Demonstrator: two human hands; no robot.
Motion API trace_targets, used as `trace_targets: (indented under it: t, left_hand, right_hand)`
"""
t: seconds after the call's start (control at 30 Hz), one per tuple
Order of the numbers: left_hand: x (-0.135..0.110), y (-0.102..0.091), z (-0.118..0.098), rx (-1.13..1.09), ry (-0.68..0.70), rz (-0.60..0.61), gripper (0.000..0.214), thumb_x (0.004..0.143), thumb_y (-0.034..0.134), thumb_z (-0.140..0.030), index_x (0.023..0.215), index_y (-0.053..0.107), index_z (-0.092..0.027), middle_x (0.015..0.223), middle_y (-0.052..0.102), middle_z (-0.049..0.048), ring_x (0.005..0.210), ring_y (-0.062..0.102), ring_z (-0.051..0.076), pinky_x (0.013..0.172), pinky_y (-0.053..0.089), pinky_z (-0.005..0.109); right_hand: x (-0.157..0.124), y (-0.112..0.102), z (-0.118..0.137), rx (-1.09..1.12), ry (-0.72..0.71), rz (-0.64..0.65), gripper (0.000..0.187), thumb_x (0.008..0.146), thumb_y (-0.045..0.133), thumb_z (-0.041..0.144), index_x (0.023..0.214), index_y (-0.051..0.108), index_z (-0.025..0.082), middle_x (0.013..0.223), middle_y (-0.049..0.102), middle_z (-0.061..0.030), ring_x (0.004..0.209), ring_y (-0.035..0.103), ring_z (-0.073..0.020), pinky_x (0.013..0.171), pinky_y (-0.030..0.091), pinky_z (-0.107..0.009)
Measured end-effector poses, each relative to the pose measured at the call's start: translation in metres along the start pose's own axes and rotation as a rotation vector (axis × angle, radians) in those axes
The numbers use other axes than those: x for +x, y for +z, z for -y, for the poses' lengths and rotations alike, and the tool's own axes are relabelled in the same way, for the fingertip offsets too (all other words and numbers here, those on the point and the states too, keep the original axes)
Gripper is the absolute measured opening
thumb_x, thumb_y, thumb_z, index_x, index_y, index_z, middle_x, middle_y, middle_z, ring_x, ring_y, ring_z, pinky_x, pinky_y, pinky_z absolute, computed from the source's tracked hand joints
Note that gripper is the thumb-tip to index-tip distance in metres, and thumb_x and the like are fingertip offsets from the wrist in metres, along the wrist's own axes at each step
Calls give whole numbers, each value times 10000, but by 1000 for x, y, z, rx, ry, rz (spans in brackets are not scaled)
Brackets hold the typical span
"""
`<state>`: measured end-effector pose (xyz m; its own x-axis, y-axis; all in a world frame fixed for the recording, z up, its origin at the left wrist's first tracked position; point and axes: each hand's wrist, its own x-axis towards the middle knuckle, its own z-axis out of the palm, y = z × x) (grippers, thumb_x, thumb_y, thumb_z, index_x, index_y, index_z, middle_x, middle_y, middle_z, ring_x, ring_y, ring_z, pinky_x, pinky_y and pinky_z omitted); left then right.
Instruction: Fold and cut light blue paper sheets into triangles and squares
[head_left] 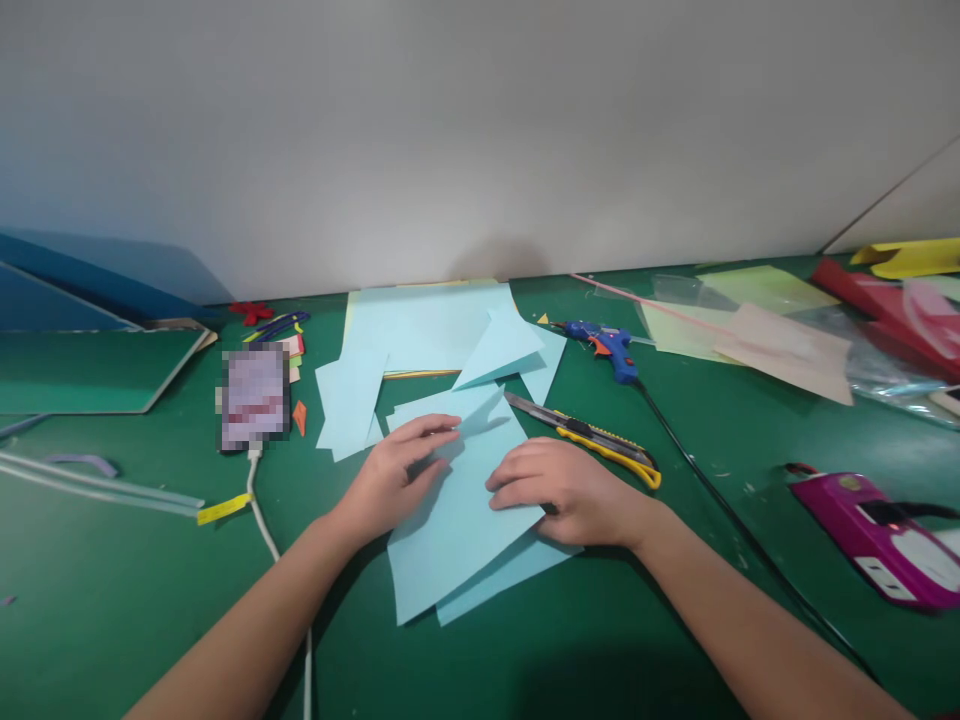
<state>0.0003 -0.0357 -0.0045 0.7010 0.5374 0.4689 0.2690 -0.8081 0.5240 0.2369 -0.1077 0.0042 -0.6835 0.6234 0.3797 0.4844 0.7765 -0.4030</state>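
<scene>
Several light blue paper sheets (pixel 450 535) lie overlapped in front of me, their lower edges fanned apart. My left hand (pixel 396 470) rests on the left side of the top sheet, fingers stretched out and thumb apart. At the right edge, my right hand (pixel 559 490) is curled around the paper, its fingers on top and part of it under the sheet. A yellow and black utility knife (pixel 600 440), blade out, lies just beyond my right hand. More cut light blue pieces (pixel 352 400) and a larger light blue sheet (pixel 420 325) lie behind.
A blue glue gun (pixel 611 345) with a black cord sits at the back right. Further right are a magenta power strip (pixel 874 540) and coloured papers (pixel 787 345). On the left, a phone (pixel 255 395) trails a white cable (pixel 262 520) near a folded board (pixel 90 370).
</scene>
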Motion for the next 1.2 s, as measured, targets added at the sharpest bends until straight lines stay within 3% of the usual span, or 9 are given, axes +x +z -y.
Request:
trace_targets:
  t: [0.13,0.33,0.5,0.63,0.8,0.93,1.03,1.2]
  left_hand:
    - [-2,3,4,10,50,45,402,897,459,-75,1273,507,-208,1300,559,130,1191,551,225,957,511,435]
    - [-3,6,7,15,69,-3,442,890,441,-43,1302,457,-203,1308,542,147,1216,526,225,952,510,424]
    - [-3,5,5,28,-7,-56,327,879,443,-46,1133,581,-201,1203,603,121,1071,610,200,779,572,321]
    - [-2,4,6,62,-44,-69,244,879,460,-74,925,660,-206,978,676,64,902,659,170,767,567,307]
    - [-1,4,7,100,-22,-41,228,896,474,-122,960,677,-204,959,704,68,881,663,184,782,558,341]
    - [1,6,8,129,69,7,219,896,527,-187,1083,639,-197,1073,691,101,954,638,217,833,529,411]
    - [2,5,9,162,65,2,195,897,527,-228,1039,659,-207,1177,634,115,886,629,196,808,524,409]
    - [2,-1,7,-42,61,125,222,917,461,-237,939,681,-214,946,685,74,873,637,198,785,519,356]
  right_hand:
    - [0,1,-1,-26,4,-14,349,683,467,46,913,680,200,949,717,-53,879,627,-187,821,479,-360]
    - [-1,0,-2,-63,-3,-10,342,693,467,54,921,686,184,964,712,-64,888,619,-198,810,483,-379]
    - [0,-1,-1,-70,18,-6,289,742,491,84,929,685,189,987,707,-78,906,620,-197,830,480,-380]
    - [1,-2,0,-40,17,-44,166,824,538,196,892,688,190,961,708,-84,892,630,-201,803,483,-363]
    - [3,-2,0,7,39,-108,197,903,511,226,823,686,182,811,711,-62,775,628,-177,720,484,-322]
    - [3,0,-2,65,121,-163,207,910,547,273,791,682,172,730,703,-47,696,616,-163,651,470,-288]
    - [1,4,-4,46,206,-211,215,906,556,309,796,682,174,728,704,-45,683,616,-164,638,454,-285]
    - [1,5,-4,34,422,-203,224,898,550,320,745,632,179,654,644,-13,605,563,-145,573,400,-261]
